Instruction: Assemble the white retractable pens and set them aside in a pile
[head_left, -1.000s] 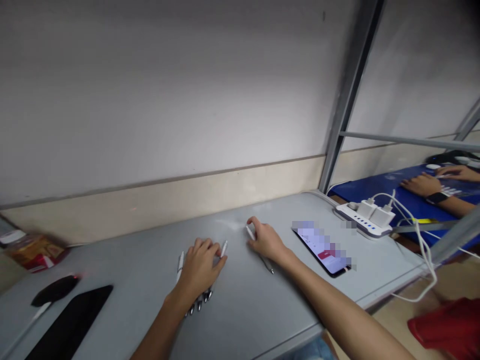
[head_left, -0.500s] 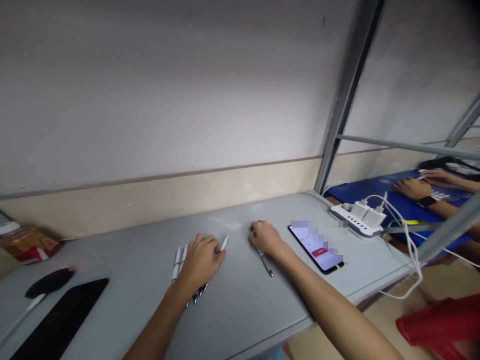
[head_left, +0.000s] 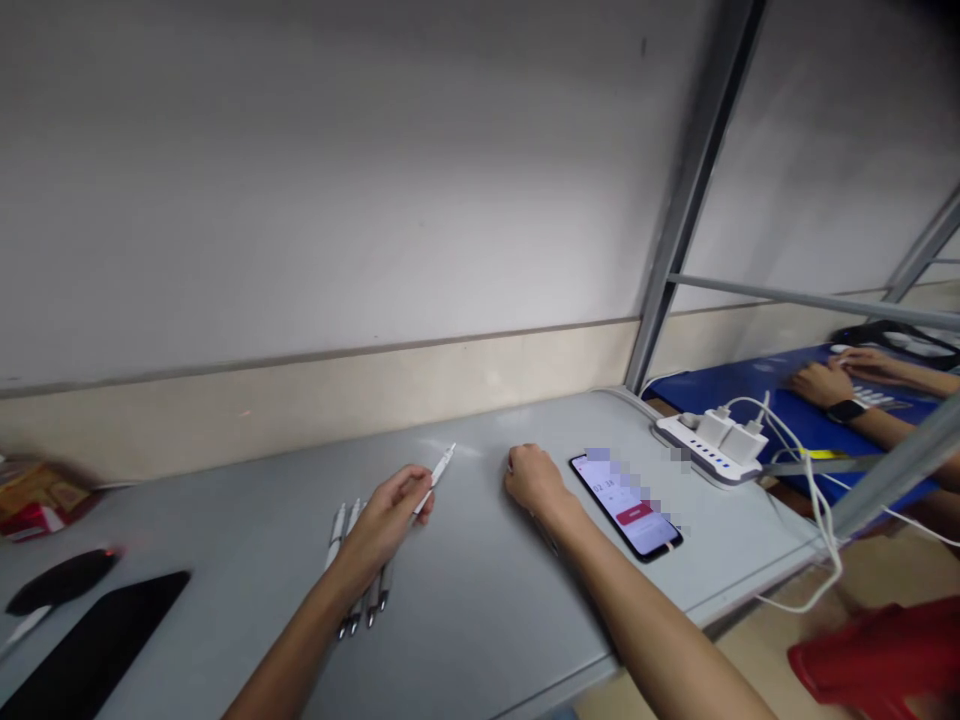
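Note:
My left hand (head_left: pixel 384 520) pinches a white pen (head_left: pixel 439 468) and holds it tilted up off the grey table (head_left: pixel 480 600). Under and beside that hand several more white-and-grey pens (head_left: pixel 352 570) lie side by side. My right hand (head_left: pixel 534 478) rests as a loose fist on the table, closed over another pen whose body is mostly hidden under my wrist. A lit phone (head_left: pixel 626 503) lies just right of my right hand.
A white power strip (head_left: pixel 712 445) with chargers and cables sits at the table's right end. A black mouse (head_left: pixel 56 580) and a dark flat slab (head_left: pixel 90 650) lie at the left. Another person's hands (head_left: pixel 832 380) work on a blue surface beyond a metal post (head_left: pixel 675 250).
My left hand has lifted one pen off the row and raised its tip toward the wall. My right hand has curled tighter over its pen. The view shifted slightly left.

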